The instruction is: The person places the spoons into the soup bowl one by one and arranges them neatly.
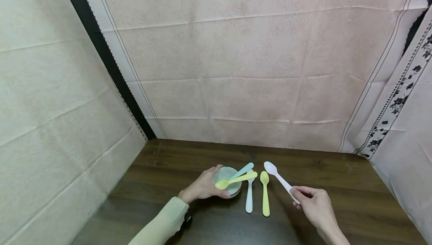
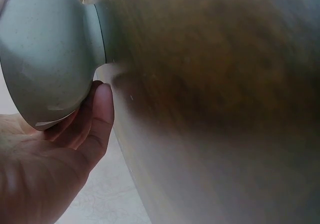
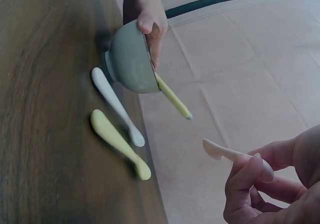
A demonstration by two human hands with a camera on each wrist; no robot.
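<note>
Record cloth hanging behind and along both sides, meeting the wooden counter at its far edge. Note room on the counter toward the right and near sides. Record left hand gripping the bowl round its outer wall, mouth up. Record right hand raised off the counter, pinching the white spoon by its handle end. Judge as governing the gap between spoon head and bowl mouth: bowl to the left of the spoon, apart; spoon's long axis slanting away and leftward, aimed past the bowl's far side. Find that gap open above two loose spoons, pale and yellow, both with heads pointing away. Note a second yellow spoon and a blue spoon in the bowl, handles overhanging its right rim.
</note>
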